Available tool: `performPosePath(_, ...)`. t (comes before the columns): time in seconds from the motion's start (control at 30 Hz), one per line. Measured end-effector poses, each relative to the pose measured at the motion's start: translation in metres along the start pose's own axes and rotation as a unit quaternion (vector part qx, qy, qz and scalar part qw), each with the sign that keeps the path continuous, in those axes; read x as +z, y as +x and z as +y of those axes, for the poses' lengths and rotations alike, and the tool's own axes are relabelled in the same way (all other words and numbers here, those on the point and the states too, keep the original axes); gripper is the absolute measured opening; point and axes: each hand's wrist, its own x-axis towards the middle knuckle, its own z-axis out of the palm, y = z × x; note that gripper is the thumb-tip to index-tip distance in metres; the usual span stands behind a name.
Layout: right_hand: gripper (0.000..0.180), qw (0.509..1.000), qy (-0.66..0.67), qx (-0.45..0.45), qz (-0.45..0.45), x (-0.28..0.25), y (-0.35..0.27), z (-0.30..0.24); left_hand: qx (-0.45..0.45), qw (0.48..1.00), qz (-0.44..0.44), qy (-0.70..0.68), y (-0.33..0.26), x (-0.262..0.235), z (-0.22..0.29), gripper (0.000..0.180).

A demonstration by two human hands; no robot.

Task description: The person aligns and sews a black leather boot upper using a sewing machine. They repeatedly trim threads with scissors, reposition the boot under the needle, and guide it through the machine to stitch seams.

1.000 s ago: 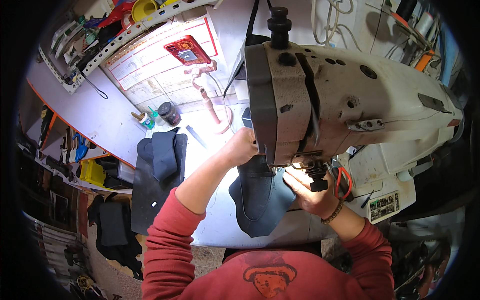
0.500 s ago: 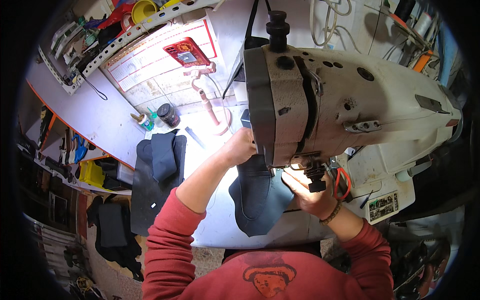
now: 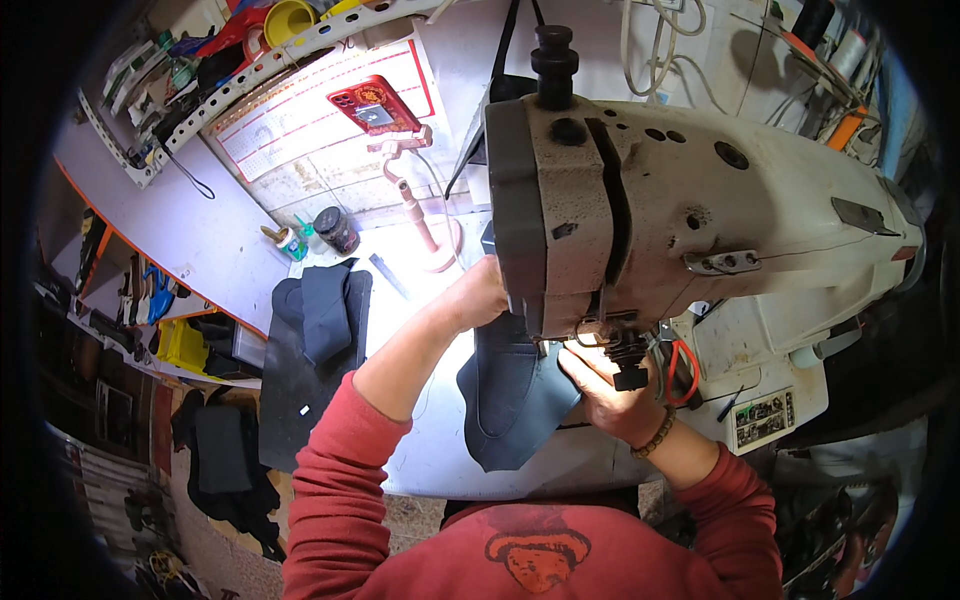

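A dark leather piece [image 3: 512, 412] with a curved outline and a seam line lies on the white table under the head of a sewing machine [image 3: 660, 200]. My left hand [image 3: 480, 296] rests at the far left edge of the leather, its fingers hidden behind the machine head. On the other side, my right hand [image 3: 620, 402] grips the right edge of the leather close to the needle area, fingers pointing in under the machine. A lamp lights the spot there. The needle itself is hidden from view.
Red-handled scissors [image 3: 682, 372] and a small parts box [image 3: 763, 418] lie right of my right hand. Left are a black board [image 3: 285, 425] with dark cut pieces [image 3: 327, 318], a dark jar [image 3: 336, 230] and a phone [image 3: 375, 107] on a stand [image 3: 424, 228].
The metal lever on the machine's front no longer shows in its slot. The leather and my right hand have shifted very slightly left; my left hand stays nearly in place.
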Motion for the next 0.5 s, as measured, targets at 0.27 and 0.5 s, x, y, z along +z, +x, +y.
performPosePath(0.27,0.031,0.998,0.014,-0.014,-0.054,-0.009,-0.001,0.004,0.033,0.953,0.229,0.195,-0.018,0.024,0.002,0.019)
performPosePath(0.5,0.039,0.985,-0.162,-0.046,-0.021,-0.138,0.007,0.008,0.122,0.967,0.113,0.194,-0.105,0.072,0.071,0.045)
